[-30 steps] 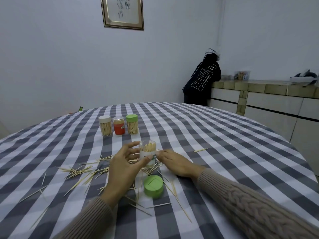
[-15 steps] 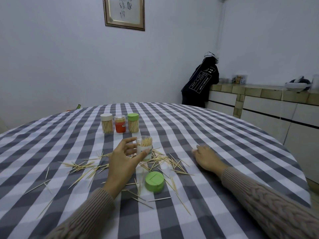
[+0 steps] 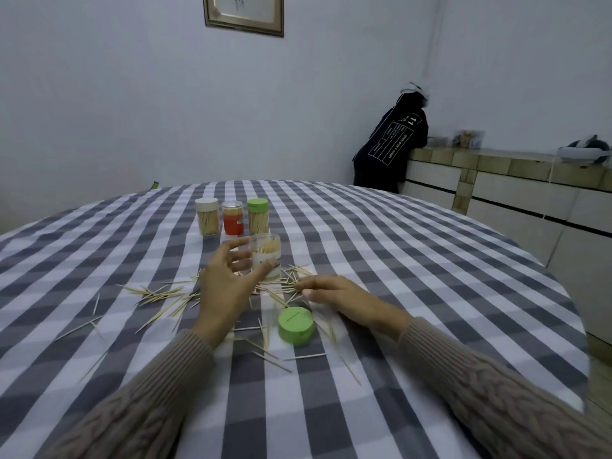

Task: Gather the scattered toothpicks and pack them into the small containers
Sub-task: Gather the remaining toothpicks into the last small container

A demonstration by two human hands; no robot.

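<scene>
At frame centre the left hand (image 3: 225,286) curls thumb and fingers (image 3: 237,244) round a clear plastic open-topped container (image 3: 265,256) partly filled with toothpicks, upright on the grey-and-white checked counter (image 3: 414,260). Just right of it, the right hand (image 3: 344,298) lies low with fingers bent onto the scattered wooden toothpicks (image 3: 159,293); whether it pinches any, I cannot tell. A round green plastic lid (image 3: 295,325) lies below the hands. Above them three capped containers stand in a row: white-lidded (image 3: 207,216), orange (image 3: 232,218), green-lidded (image 3: 258,216)
</scene>
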